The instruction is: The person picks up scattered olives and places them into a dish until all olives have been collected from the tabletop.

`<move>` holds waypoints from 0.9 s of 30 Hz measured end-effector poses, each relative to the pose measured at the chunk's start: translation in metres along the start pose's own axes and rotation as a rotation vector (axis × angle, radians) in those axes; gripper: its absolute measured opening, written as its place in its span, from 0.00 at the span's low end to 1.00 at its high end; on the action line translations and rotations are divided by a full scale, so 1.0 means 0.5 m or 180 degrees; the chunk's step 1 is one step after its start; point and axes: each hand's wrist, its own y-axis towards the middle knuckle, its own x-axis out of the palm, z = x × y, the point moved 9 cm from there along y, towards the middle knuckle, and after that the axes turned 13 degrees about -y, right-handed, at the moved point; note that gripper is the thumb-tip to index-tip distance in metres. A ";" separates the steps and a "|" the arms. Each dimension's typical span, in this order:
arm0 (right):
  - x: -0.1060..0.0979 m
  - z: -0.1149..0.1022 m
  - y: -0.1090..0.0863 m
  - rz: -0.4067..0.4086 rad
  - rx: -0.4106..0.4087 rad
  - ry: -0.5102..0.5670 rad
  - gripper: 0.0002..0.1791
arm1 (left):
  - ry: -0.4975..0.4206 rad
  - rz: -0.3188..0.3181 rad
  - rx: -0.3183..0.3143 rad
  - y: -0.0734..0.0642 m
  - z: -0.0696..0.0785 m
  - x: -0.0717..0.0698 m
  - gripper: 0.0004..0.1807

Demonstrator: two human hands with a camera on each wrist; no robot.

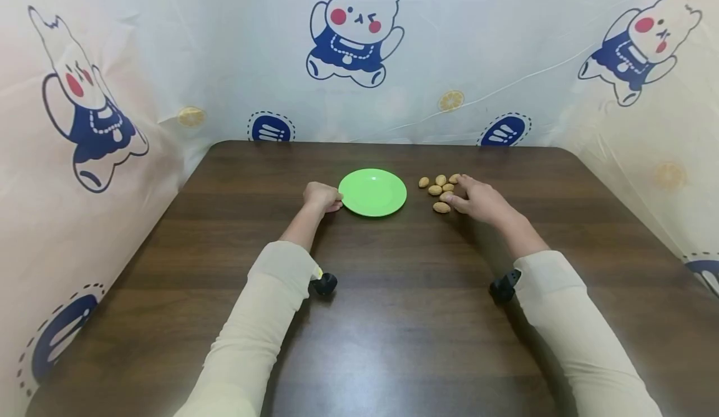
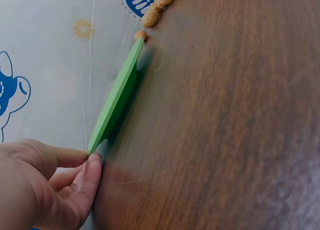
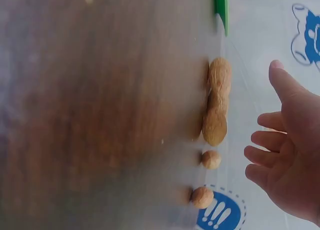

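Observation:
A light green plate (image 1: 372,193) is at the far middle of the table. My left hand (image 1: 323,196) pinches its left rim between thumb and fingers; in the left wrist view the plate (image 2: 117,97) shows edge-on, with the thumb on one face and the fingers under the rim. To the right of the plate are several tan peanuts in their shells (image 1: 435,190), in a loose group. My right hand (image 1: 482,201) is over the right side of that group, thumb apart from the fingers. In the right wrist view its loosely bent fingers (image 3: 270,140) are beside the peanuts (image 3: 217,102) with nothing between them.
The dark wooden table (image 1: 382,317) has its far edge just beyond the plate and peanuts. A pale curtain (image 1: 236,49) with printed bears surrounds it at the back and sides. Dark wrist cameras (image 1: 324,284) sit at both cuffs.

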 end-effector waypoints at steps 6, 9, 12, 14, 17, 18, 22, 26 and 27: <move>0.001 0.043 0.003 0.0015 0.0259 0.0216 0.41 | -0.0055 -0.0079 0.0050 -0.006 0.000 0.000 0.17; 0.002 0.066 0.007 0.0068 0.0379 0.0372 0.40 | -0.0061 -0.0148 0.0065 -0.009 0.000 0.001 0.19; 0.001 0.087 0.009 0.0145 0.0502 0.0551 0.38 | -0.0055 -0.0179 0.0071 -0.009 0.000 0.000 0.19; 0.001 0.103 0.009 0.0201 0.0634 0.0662 0.36 | -0.0046 -0.0188 0.0073 -0.009 -0.001 0.000 0.19; -0.004 0.123 0.003 0.0309 0.0879 0.0718 0.30 | -0.0039 -0.0185 0.0064 -0.009 -0.001 0.000 0.19; -0.006 0.129 -0.001 0.0339 0.0974 0.0724 0.28 | -0.0033 -0.0182 0.0060 -0.009 -0.002 0.000 0.19; -0.013 0.144 -0.016 0.0426 0.1261 0.0653 0.22 | -0.0041 -0.0155 0.0036 -0.010 -0.002 -0.001 0.19; -0.015 0.152 -0.028 0.0363 0.1390 0.0540 0.20 | -0.0031 -0.0156 0.0034 -0.013 0.000 0.001 0.18; -0.016 0.154 -0.031 0.0337 0.1414 0.0511 0.20 | -0.0031 -0.0160 0.0039 -0.014 0.001 0.002 0.18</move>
